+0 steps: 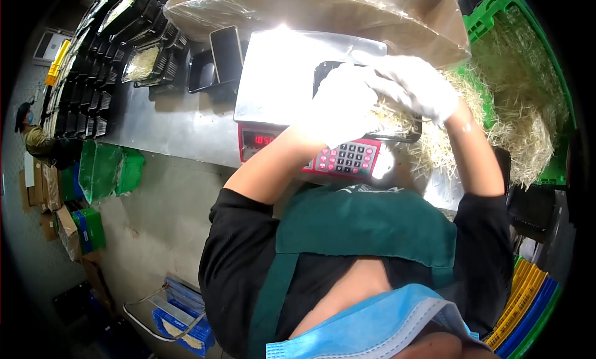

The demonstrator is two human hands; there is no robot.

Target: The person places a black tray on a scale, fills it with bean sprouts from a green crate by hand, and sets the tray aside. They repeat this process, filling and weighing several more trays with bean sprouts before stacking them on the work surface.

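A black tray [406,135] holding pale sprouts [392,118] lies at the right side of a red scale [247,135] with a steel plate [273,73]. My left hand [344,104], in a white glove, is over the left part of the tray, its fingers hidden by glare and overlap. My right hand [416,86], also gloved, reaches over the tray from the right with its fingers bent toward my left hand. What lies between the hands cannot be made out. Loose sprouts [515,104] are heaped to the right.
A phone [226,53] leans on a black tray [201,70] left of the scale. Stacked black trays [81,92] stand far left. A plastic-lined box [323,11] is behind the scale, a green crate [552,67] at right. Another person [36,138] is far left.
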